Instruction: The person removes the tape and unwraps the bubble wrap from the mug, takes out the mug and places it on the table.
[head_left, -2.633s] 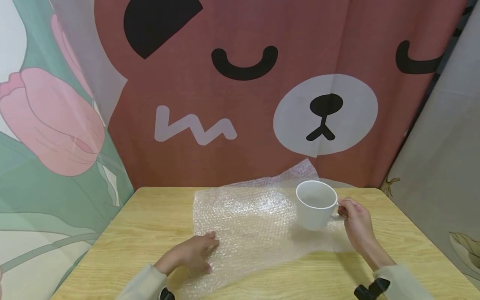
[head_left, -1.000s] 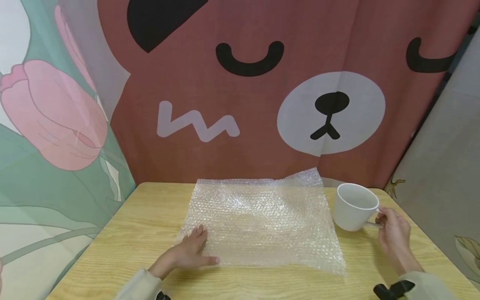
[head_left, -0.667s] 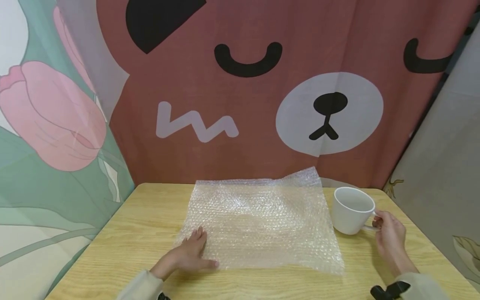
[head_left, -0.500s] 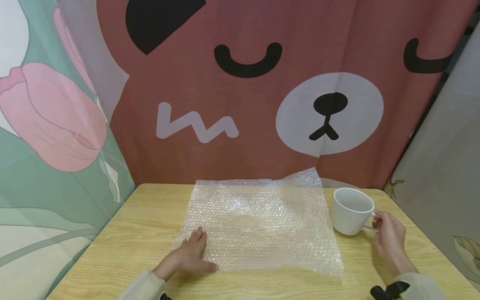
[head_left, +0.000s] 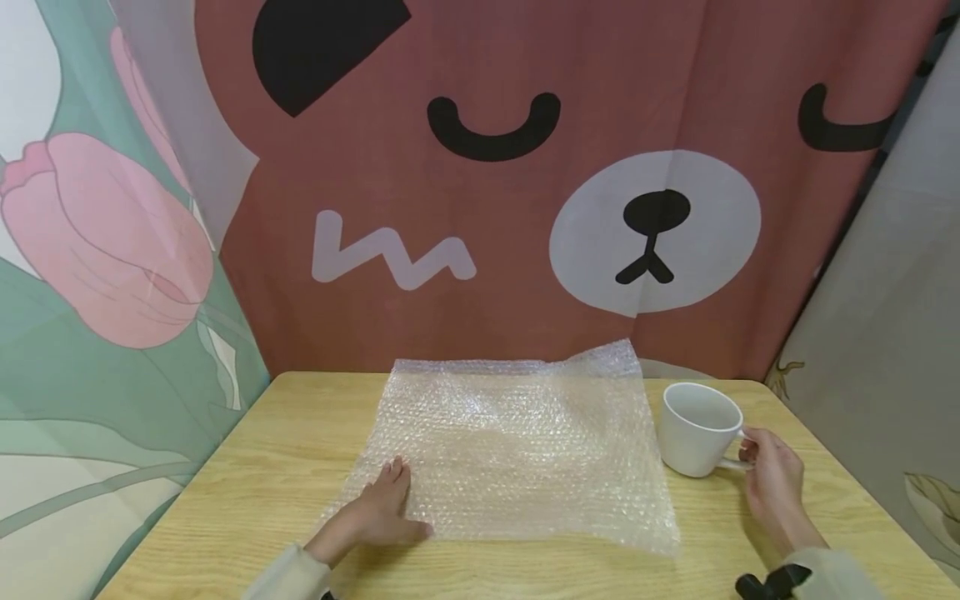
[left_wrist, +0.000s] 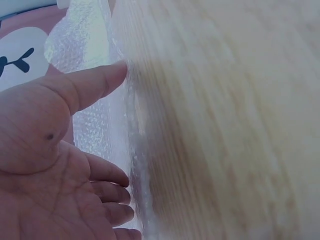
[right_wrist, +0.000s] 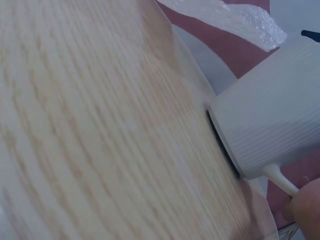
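Note:
A sheet of clear bubble wrap [head_left: 517, 450] lies spread over the middle of the wooden table. My left hand [head_left: 378, 507] rests on its near left corner, fingers straight and thumb out to the side. In the left wrist view the fingertips meet the sheet's surface. To the right of the sheet, a white mug [head_left: 696, 442] stands upright with its mouth up. My right hand [head_left: 776, 477] pinches the mug's handle [head_left: 735, 463] from the right. The right wrist view shows the mug's base right at the tabletop, with only part of that hand visible.
Bare wooden tabletop [head_left: 247, 467] shows left of the sheet and along the front. The sheet's far right corner curls up near the back edge. Behind the table hangs a bear-print curtain [head_left: 375, 325]; a floral curtain [head_left: 142, 417] borders the left side.
The mug has moved from over the bubble wrap to its right, held by my right hand. The sheet now lies flatter and straighter, and my left hand has spread on its near left corner.

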